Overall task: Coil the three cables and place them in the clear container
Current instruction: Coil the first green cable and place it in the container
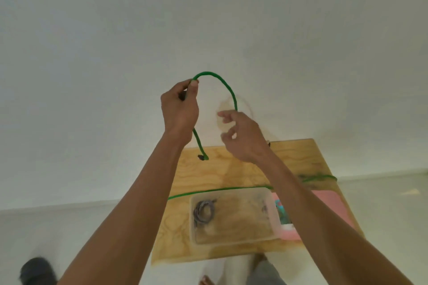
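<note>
While both arms reach forward and up in front of a pale wall, the left hand (179,109) holds the green cable (222,83) in a narrow grip, thumb and fingers pinched round it near the top of an arch. From that pinch the cable curves up and over to the right and comes down to the right hand (240,134), whose fingers are loosely curled with the cable passing at the fingertips; whether this grip truly closes on the cable cannot be told. A short tail of the same cable hangs below the left hand, ending in a dark plug (201,157) that dangles above the far edge of the wooden counter (208,176).

Lower down, another length of green cable runs across the counter, from its left edge, just behind the clear container (266,194), toward the right edge, where it is blurred. The container sits on the counter between the two forearms. Inside it, at its left end, lies a coiled dark cable (203,211); a small dark item nearer its right end is too blurred to name. Touching the container's right side is a pink box (288,232), partly hidden by the right forearm, with a pink mat (328,201) beyond it. A dark shoe (37,271) shows at the lower left on the floor.
</note>
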The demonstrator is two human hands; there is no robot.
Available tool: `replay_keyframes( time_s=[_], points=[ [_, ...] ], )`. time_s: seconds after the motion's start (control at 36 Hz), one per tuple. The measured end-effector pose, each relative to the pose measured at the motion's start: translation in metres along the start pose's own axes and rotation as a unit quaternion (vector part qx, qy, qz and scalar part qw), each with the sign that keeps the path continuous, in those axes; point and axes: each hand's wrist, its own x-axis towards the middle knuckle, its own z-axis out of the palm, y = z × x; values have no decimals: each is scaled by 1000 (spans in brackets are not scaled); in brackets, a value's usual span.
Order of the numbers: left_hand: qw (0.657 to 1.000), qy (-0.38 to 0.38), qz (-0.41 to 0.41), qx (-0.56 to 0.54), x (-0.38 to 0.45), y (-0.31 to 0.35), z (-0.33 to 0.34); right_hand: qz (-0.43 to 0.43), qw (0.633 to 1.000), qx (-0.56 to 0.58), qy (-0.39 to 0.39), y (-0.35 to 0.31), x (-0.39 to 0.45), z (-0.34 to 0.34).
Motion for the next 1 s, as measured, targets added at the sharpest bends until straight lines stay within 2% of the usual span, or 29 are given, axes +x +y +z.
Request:
replay_keyframes(
  time_s=[0.06,0.11,0.25,0.31,0.36,0.42,0.47,0.53,0.61,0.75,0.83,0.89,1.0],
  points=[
    [999,1,-27,-36,-2,11,11,9,990,-33,-137,0,-11,-3],
    [995,-5,-61,-75,-6,24,22,-1,980,-33,-195,2,-19,-4],
    [982,-55,-104,-148,-19,46,44,-38,992,25,-122,8,-23,-22],
    [977,-88,-119,-151,-27,47,53,-44,991,82,-99,9,-21,-39],
    [980,-134,-116,-94,-33,39,58,-39,985,148,-73,5,-17,-60],
    [976,-202,-81,9,-43,26,60,-33,979,194,-45,3,-10,-80],
    [953,-290,-41,80,-56,15,61,-29,976,216,-15,1,-1,-97],
    [937,-331,-40,102,-70,10,64,-14,969,246,2,1,9,-111],
    [934,-340,-49,94,-86,4,70,9,954,299,1,1,23,-127],
    [942,-312,21,124,-98,3,81,40,931,362,-36,2,40,-132],
    [958,-281,13,47,-102,10,84,52,921,382,-53,-1,46,-133],
    [960,-278,-13,-21,-102,16,83,50,932,357,-49,-5,49,-133],
    [948,-295,-63,-98,-97,29,79,39,971,234,-9,-12,52,-125]
  ],
)
